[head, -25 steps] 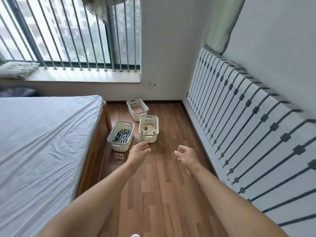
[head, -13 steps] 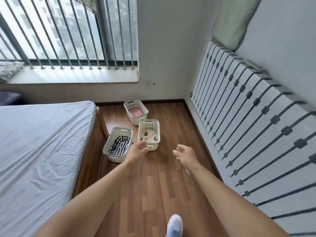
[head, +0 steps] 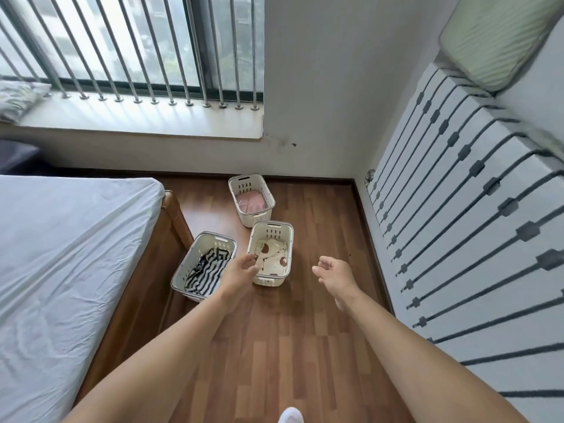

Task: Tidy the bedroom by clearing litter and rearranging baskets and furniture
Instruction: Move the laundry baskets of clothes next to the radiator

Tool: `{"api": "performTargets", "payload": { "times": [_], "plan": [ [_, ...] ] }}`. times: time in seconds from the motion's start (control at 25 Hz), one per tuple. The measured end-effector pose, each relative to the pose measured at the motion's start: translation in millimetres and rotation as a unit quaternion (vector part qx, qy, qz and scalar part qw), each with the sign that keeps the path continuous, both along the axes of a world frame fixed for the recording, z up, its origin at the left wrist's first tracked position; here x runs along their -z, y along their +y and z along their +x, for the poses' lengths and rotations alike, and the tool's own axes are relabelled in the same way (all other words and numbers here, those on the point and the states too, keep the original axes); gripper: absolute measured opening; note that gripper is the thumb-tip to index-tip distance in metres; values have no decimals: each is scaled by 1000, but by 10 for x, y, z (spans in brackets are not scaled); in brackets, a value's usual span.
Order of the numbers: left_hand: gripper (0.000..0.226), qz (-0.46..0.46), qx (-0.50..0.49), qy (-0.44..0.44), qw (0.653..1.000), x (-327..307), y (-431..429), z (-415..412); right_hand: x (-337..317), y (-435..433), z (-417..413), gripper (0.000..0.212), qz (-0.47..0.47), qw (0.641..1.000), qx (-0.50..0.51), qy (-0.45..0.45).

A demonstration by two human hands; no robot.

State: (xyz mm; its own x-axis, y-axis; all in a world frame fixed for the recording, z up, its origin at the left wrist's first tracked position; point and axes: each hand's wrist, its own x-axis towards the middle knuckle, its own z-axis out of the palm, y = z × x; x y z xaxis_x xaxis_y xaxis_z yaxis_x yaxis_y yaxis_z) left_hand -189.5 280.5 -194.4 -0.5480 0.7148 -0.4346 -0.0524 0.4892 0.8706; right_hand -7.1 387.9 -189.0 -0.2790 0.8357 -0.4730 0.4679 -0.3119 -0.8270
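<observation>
Three white plastic baskets stand on the wooden floor between the bed and the wall. The left basket (head: 180,271) holds black-and-white striped cloth. The middle basket (head: 287,236) holds cream cloth with brown spots. The far basket (head: 268,195) holds something pink. My left hand (head: 239,274) reaches out above the near ends of the left and middle baskets, fingers loosely curled, holding nothing. My right hand (head: 334,277) hovers over bare floor to the right of the middle basket, palm inward, fingers relaxed and empty.
A bed (head: 61,264) with a white sheet and wooden frame fills the left. A white mattress with dark stripes (head: 476,239) leans on the right wall, a green pillow (head: 494,38) on top. A barred window and sill (head: 137,117) lie ahead. My white shoe (head: 290,416) shows below.
I have stepped closer to the baskets, so they look larger. Both hands stay stretched forward, the left now nearer the middle basket's rim.
</observation>
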Motion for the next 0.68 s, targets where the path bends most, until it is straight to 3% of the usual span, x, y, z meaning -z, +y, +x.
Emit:
{"api": "performTargets", "payload": {
  "times": [0.24,0.68],
  "plan": [
    [41,-48,-29,16,998,465,615,-513,418,782,-453,51,-43,999,-26,-16],
    [45,-129,-31,-20,991,1973,2118,-1675,1838,2271,-1481,53,-100,989,-20,-104]
  ]
}}
